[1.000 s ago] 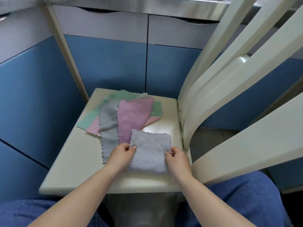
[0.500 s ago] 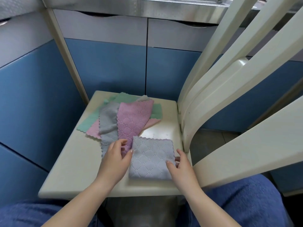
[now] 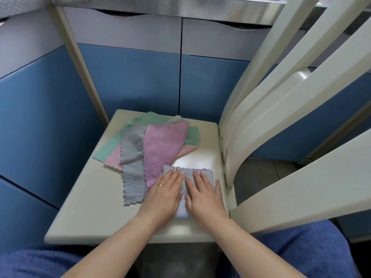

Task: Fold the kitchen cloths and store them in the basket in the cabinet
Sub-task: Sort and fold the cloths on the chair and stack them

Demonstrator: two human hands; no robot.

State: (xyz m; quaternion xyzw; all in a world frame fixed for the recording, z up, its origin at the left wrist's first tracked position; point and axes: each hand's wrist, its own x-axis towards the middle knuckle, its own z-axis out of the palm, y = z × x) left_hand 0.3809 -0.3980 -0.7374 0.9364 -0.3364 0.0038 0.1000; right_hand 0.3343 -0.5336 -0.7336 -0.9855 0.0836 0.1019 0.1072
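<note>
Both hands have come off the edges of the folded grey cloth [image 3: 185, 189] and now lie flat on it, the left hand [image 3: 163, 194] and right hand [image 3: 205, 195] spread, fingers straight, pinching nothing. It sits on the near right of the chair seat [image 3: 80, 201]; this fold looks finished, with the unfolded pile [image 3: 152, 145] just behind waiting.

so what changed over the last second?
Both hands let go of the folded grey cloth edges and moved on top: left hand and right hand now press it flat, fingers straight. The unfolded cloths and the chair seat are unchanged.
</note>
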